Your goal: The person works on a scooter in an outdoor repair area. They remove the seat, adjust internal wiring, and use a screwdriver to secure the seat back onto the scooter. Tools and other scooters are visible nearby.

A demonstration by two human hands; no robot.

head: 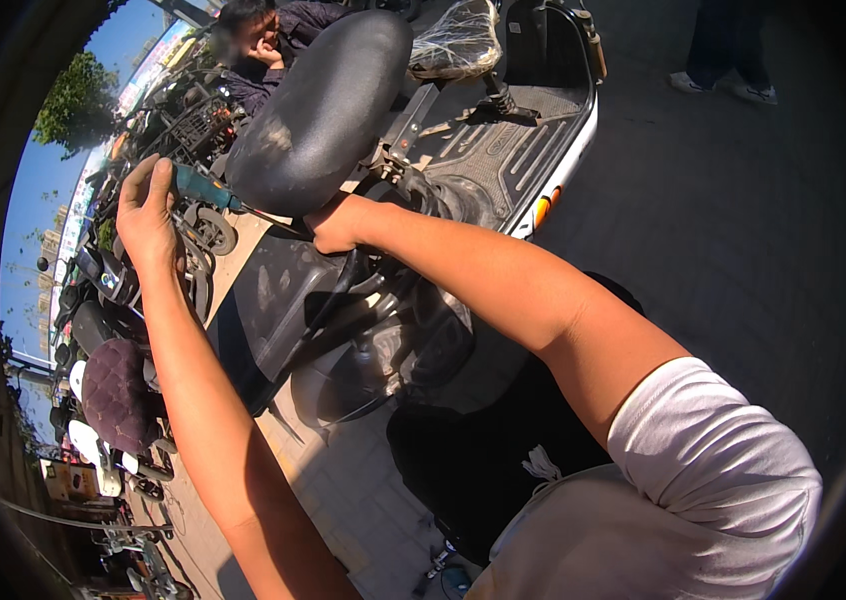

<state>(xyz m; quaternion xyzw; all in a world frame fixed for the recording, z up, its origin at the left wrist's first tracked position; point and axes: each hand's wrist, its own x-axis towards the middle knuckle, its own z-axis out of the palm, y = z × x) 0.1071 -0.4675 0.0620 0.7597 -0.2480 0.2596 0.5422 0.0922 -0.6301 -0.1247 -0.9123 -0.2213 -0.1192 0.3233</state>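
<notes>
My left hand [149, 217] is raised at the left, its thumb and fingers around the end of a screwdriver's teal handle [203, 187]. The tool's thin shaft slants down to the right, below the edge of a black padded scooter seat [318, 112]. My right hand [336, 223] is at the seat's lower edge, close to the shaft's far end; its fingers are mostly hidden by the seat, so its grip cannot be told. Under the seat, metal brackets [393, 161] and dark parts of the electric scooter show.
The scooter's ribbed footboard [505, 142] and a plastic-wrapped small seat [460, 41] lie beyond. A person [258, 52] is behind the black seat; another person's legs [727, 45] stand upper right. Parked scooters, one with a quilted seat [119, 394], line the left. Tools [441, 570] lie on the paving.
</notes>
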